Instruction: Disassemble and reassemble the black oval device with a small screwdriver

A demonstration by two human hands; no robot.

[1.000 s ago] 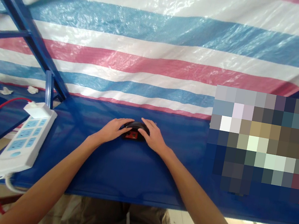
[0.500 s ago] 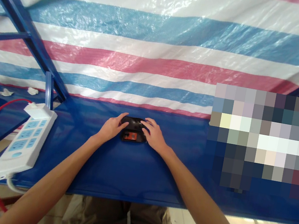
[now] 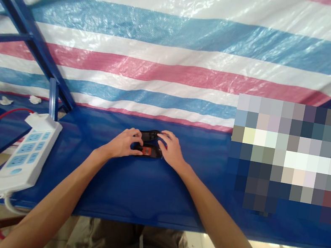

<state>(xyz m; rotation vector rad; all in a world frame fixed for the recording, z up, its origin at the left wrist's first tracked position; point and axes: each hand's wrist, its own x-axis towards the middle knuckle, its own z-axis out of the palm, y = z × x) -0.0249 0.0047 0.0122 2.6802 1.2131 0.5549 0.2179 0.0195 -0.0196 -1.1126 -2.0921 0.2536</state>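
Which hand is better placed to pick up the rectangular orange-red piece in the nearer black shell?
Probably the left hand: its thumb tip appears close beside the orange-red piece, while the right hand is near the other end of the black shell.

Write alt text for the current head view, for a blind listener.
A person's left hand and right hand are at two black pieces, the nearer holding an orange-red part, on a blue table. A white power strip lies left; a striped plastic sheet hangs behind.
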